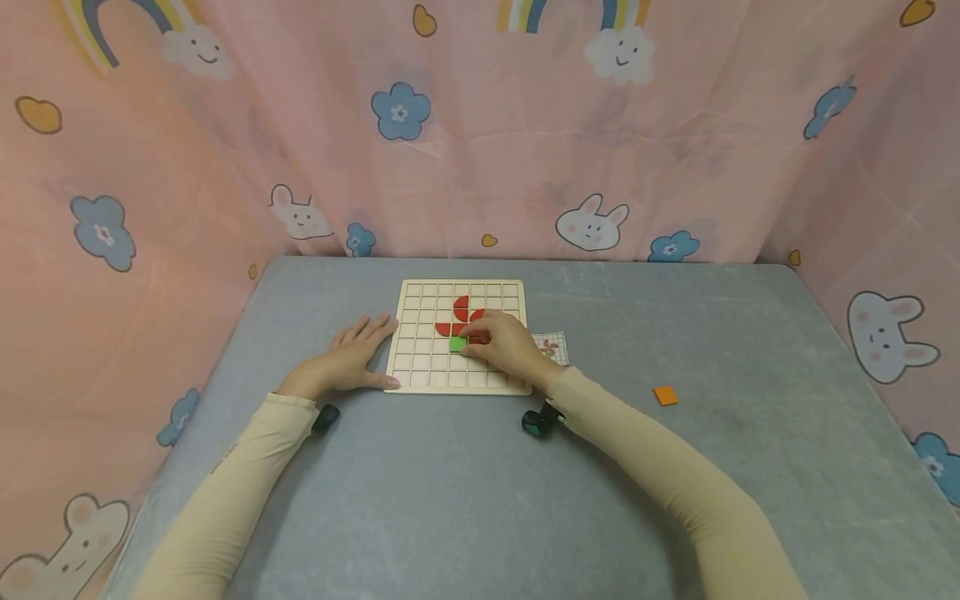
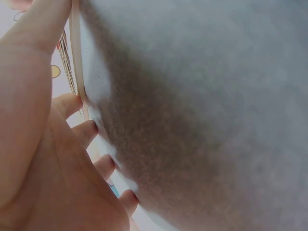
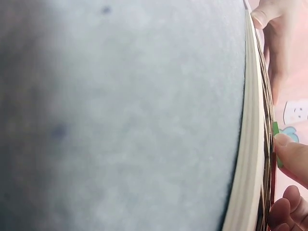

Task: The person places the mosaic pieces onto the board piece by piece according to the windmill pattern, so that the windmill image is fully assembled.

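A pale wooden grid board (image 1: 414, 367) lies on the grey table, with several red pieces (image 1: 461, 308), some with rounded edges, in its middle squares. My right hand (image 1: 512, 346) reaches over the board from the right and pinches a green square tile (image 1: 457, 343) just below the red pieces. In the right wrist view the thumb lies against the green tile (image 3: 275, 128), which stands slightly tilted at the board's surface. My left hand (image 1: 351, 358) rests at the board's left edge, fingers spread, thumb at the near left corner. The right hand covers part of the red pieces.
A small printed card (image 1: 553, 347) with a grid and red figure lies at the board's right edge, partly behind the right hand. An orange square tile (image 1: 665, 396) lies farther right on the table (image 1: 450, 500). A pink patterned curtain (image 1: 480, 150) surrounds the back and sides.
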`<state>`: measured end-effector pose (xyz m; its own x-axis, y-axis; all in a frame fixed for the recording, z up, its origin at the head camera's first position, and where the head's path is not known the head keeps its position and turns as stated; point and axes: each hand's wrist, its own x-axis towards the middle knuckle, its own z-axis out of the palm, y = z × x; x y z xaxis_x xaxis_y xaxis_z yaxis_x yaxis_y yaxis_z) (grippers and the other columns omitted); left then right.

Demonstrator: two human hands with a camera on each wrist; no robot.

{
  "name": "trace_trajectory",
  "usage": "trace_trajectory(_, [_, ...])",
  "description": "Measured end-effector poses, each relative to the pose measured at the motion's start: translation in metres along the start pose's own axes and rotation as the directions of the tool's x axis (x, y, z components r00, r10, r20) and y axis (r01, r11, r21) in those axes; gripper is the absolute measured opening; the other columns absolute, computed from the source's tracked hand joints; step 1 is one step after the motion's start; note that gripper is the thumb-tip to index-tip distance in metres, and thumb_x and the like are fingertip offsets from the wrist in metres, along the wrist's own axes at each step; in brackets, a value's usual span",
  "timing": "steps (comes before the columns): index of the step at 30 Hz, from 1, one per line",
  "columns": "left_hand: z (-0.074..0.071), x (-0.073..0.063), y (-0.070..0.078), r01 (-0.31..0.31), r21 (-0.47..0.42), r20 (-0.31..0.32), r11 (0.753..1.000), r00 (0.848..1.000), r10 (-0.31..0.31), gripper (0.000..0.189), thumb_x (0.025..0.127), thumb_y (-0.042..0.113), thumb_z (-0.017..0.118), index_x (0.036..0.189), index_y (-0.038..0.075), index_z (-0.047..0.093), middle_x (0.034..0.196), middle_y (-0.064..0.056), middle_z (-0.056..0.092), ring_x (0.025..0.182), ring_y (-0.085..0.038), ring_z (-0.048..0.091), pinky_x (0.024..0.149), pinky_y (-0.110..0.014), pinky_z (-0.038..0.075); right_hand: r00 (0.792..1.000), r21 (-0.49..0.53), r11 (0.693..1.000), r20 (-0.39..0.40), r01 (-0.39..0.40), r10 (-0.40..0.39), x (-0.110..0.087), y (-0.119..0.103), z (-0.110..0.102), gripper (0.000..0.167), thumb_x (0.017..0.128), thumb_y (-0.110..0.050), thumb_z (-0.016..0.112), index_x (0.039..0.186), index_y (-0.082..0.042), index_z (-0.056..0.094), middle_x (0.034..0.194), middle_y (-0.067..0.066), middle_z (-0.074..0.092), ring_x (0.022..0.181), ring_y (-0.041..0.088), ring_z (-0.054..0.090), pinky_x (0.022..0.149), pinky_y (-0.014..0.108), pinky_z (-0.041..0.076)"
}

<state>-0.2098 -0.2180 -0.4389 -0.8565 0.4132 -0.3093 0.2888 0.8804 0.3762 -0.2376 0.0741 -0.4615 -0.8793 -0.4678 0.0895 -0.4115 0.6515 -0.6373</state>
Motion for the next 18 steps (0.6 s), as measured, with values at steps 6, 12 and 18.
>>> trace_trajectory(6, [0.0001, -0.0003, -0.0012, 0.001, -0.002, 0.007, 1.0, 1.0, 0.0, 0.109, 0.081, 0.052, 0.075, 0.161, 0.013, 0.01, 0.169, -0.013, 0.002, 0.155, -0.043, -0.003, 0.121, -0.066, 0.003, 1.0, 0.009, 1.0, -0.002, -0.006, 0.006, 0.0, 0.0002, -0.0002, 0.024, 0.084, -0.029, 0.079, 0.107, -0.019, 0.077, 0.085, -0.001, 0.062, 0.076, 0.015, 0.05, 0.066, 0.026, 0.039])
trace_trajectory(12, [0.0004, 0.0003, -0.0015, -0.002, -0.001, 0.002, 1.0, 1.0, 0.002, 0.11, 0.081, 0.053, 0.075, 0.16, 0.013, 0.011, 0.169, -0.014, 0.003, 0.154, -0.044, -0.003, 0.12, -0.066, 0.004, 1.0, 0.01, 1.0, 0.006, -0.019, 0.019, 0.0001, 0.0004, 0.0, 0.025, 0.085, -0.029, 0.079, 0.108, -0.02, 0.077, 0.082, -0.001, 0.06, 0.076, 0.016, 0.049, 0.065, 0.026, 0.037])
trace_trajectory(18, [0.0012, 0.0008, -0.0016, -0.004, -0.002, 0.002, 1.0, 1.0, 0.004, 0.109, 0.081, 0.053, 0.075, 0.16, 0.013, 0.011, 0.169, -0.013, 0.002, 0.155, -0.043, -0.002, 0.12, -0.066, 0.004, 1.0, 0.014, 1.0, 0.005, -0.018, 0.017, -0.0003, 0.0005, 0.0, 0.025, 0.084, -0.029, 0.079, 0.108, -0.019, 0.077, 0.081, 0.0, 0.059, 0.074, 0.016, 0.048, 0.063, 0.026, 0.037])
